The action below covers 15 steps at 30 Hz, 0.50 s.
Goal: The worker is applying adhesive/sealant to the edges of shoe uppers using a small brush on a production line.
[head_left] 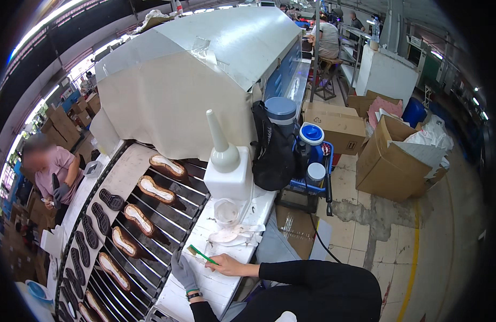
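Observation:
My right hand [227,265] is bare and closed round the green handle of a small brush [205,256], its bristle end pointing toward the conveyor. Beside it, my left hand [184,272], in a grey glove, rests at the conveyor's near edge with fingers stretched out; I see nothing in it. On the metal rollers [167,225] lies a row of brown shoe uppers [139,220] with pale undersides facing up. Black shoe soles [90,231] line the belt's far side. A see-through cup [226,211] and whitish scraps [234,234] lie on the white bench ahead of my right hand.
A white bottle with a long nozzle [229,172] stands by a large covered machine [167,80]. Right of it are a black bag [272,150], a blue basket [312,182] and cardboard boxes [395,155]. Across the conveyor, a person [57,174] holds a dark sole.

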### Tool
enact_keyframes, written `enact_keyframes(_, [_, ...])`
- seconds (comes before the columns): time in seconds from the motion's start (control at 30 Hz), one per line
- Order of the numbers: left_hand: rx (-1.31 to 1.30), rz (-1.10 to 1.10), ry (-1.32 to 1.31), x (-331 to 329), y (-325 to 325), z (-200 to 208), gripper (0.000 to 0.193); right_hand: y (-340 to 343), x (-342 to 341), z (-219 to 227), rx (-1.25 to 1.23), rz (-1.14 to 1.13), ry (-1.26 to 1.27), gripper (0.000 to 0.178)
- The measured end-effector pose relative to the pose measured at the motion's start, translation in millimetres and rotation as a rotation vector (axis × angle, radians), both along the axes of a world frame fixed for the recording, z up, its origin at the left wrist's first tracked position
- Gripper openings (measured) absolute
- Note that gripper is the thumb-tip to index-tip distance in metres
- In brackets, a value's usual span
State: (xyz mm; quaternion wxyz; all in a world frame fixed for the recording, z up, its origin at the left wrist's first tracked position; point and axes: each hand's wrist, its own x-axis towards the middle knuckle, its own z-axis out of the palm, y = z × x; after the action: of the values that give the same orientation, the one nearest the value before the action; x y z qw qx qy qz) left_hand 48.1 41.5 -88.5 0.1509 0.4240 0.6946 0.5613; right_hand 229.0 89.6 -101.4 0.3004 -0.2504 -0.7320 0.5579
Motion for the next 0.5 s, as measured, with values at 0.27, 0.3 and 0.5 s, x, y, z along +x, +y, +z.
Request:
enact_keyframes(0.27, [0.011,0.004,-0.049,3.5,1.0,3.7,0.036,1.5,1.9,4.7,0.049,0.037,-0.004,0.029])
enact_keyframes(0.3, [0.009,0.005,-0.049,4.2,1.1,5.8,0.036,1.7,1.8,4.5,0.046,0.038,-0.004,0.029])
enact_keyframes(0.5, [-0.028,-0.005,0.002,-0.3,1.6,-0.1,0.036,2.4,2.0,5.8,0.073,0.036,0.006,0.027])
